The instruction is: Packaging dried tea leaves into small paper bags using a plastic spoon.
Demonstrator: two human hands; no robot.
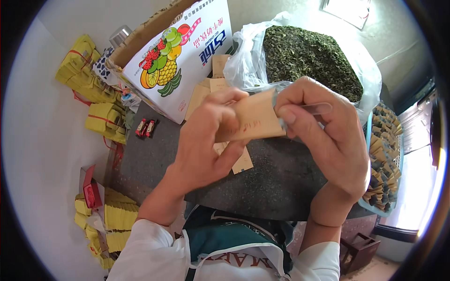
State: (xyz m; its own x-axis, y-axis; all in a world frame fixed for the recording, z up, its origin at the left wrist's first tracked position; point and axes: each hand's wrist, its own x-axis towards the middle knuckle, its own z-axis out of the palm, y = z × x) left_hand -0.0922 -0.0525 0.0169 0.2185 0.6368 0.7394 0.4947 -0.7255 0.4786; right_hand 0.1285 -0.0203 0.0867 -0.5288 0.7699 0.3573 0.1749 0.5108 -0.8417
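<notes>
Over the dark table, my left hand holds a small kraft-paper packet with faint red print. My right hand pinches the packet's right end, where a grey-blue edge shows. A clear plastic handle, perhaps of a small scoop, sticks out between the fingers of my right hand; its other end is hidden. Beneath my left hand another kraft packet lies flat, partly covered. Dried green leaves, like tea, fill an open clear plastic bag behind my right hand.
A white fruit-printed carton stands at the back left, with flat kraft packets beside it. Two red-wrapped sweets lie near the left edge. At right, a light-blue basket holds many upright packets. Yellow paper bundles lie beyond the table.
</notes>
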